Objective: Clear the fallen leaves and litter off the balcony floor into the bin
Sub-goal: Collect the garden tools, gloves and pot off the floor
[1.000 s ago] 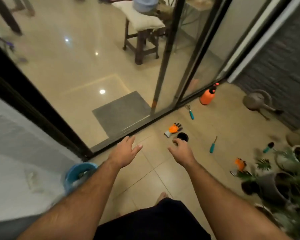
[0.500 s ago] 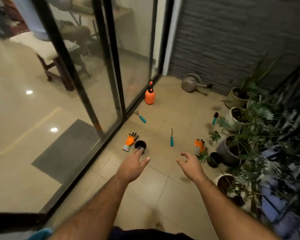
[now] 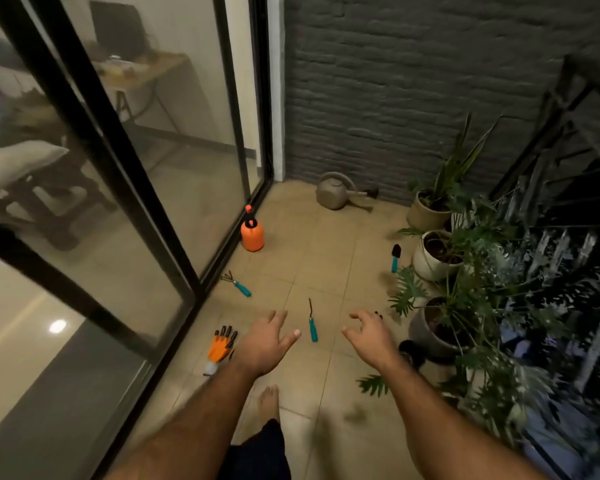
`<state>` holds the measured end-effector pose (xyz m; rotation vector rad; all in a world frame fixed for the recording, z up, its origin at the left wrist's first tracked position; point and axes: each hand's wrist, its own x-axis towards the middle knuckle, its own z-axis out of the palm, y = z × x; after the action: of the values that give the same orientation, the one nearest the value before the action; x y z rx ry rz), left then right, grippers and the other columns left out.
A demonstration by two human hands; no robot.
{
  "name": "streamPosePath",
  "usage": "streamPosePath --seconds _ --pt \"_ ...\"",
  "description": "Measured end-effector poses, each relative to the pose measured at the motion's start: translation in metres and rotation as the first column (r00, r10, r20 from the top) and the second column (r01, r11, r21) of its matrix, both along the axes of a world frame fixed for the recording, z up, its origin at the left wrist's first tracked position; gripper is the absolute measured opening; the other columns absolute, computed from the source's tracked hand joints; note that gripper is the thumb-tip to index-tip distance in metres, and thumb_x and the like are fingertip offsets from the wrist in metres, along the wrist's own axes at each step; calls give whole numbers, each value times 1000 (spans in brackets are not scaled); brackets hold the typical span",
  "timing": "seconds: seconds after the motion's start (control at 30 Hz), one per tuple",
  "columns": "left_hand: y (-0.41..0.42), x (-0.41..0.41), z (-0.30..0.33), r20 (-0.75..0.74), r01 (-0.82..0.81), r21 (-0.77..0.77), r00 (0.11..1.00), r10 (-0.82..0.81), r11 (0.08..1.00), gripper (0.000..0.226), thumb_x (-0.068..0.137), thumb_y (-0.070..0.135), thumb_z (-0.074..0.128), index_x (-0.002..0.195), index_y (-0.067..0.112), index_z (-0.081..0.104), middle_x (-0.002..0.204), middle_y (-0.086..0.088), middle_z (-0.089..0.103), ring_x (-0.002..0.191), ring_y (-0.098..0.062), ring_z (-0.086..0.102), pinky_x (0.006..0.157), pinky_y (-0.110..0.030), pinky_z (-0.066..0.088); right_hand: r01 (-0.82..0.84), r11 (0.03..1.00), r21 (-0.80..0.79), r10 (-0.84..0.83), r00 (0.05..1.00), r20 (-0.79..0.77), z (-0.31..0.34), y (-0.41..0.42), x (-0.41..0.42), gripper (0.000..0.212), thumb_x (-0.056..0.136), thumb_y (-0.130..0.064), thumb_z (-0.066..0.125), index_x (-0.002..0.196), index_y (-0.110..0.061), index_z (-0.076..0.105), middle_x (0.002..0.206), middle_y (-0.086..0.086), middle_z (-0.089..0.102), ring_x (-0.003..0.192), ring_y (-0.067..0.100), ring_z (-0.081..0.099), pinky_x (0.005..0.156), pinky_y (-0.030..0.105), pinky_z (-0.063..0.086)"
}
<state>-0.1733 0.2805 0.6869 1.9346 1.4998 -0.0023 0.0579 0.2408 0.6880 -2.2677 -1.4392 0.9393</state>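
My left hand (image 3: 265,342) and my right hand (image 3: 369,336) hover above the beige balcony floor (image 3: 309,265) with loose fingers, both holding nothing. A green leaf (image 3: 373,385) lies on the tiles under my right forearm, and a small dark scrap (image 3: 355,416) lies just below it. No bin shows in this view. My bare foot (image 3: 269,400) stands on the tiles between my arms.
An orange glove (image 3: 220,346), several teal-handled garden tools (image 3: 312,323), an orange sprayer (image 3: 252,233) and a grey watering can (image 3: 336,192) lie about the floor. Potted plants (image 3: 440,244) line the right side before a black railing (image 3: 551,161). Glass sliding doors (image 3: 174,188) close the left.
The view has swung right from the doorway to the balcony's far end, and the blue bin at the lower left has left the frame. Both hands stay raised and hold nothing.
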Motion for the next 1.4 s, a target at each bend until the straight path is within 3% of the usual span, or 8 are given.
streamPosePath --seconds 0.37,0.53,0.83,1.03,1.4 --pt "264 81 18 -38 199 12 979 -198 980 69 98 58 40 155 21 25 161 -7 24 147 -23 24 119 -34 23 206 978 35 -201 973 -110 21 212 80 42 92 -32 64 132 -19 58 134 8 55 119 23 56 102 35 45" --pt "369 152 6 -28 262 20 965 -262 965 70 97 60 40 154 22 26 161 -5 26 145 -23 29 117 -34 27 276 961 6 -272 948 -165 3 303 140 42 92 -31 65 132 -20 58 129 10 60 105 20 59 96 34 48" --pt "552 255 4 23 164 -21 986 -163 986 67 98 57 40 154 23 25 161 -4 24 144 -22 32 115 -32 29 260 965 -37 -261 931 -256 -13 494 252 44 94 -26 65 135 -12 56 138 11 57 118 23 59 92 28 46" --pt "677 297 -6 -2 92 -18 996 -92 996 68 97 58 43 154 24 28 160 -4 29 145 -22 30 116 -35 27 238 970 -41 -240 935 -260 -24 634 290 38 96 -29 63 131 -16 57 134 7 58 121 19 55 85 24 41" --pt "933 348 -15 -30 269 -94 962 -272 959 67 97 57 43 153 22 30 158 -5 32 141 -24 35 113 -37 32 418 897 -146 -443 847 -293 -42 850 322 38 94 -28 63 128 -13 58 124 7 63 109 21 59 86 27 45"
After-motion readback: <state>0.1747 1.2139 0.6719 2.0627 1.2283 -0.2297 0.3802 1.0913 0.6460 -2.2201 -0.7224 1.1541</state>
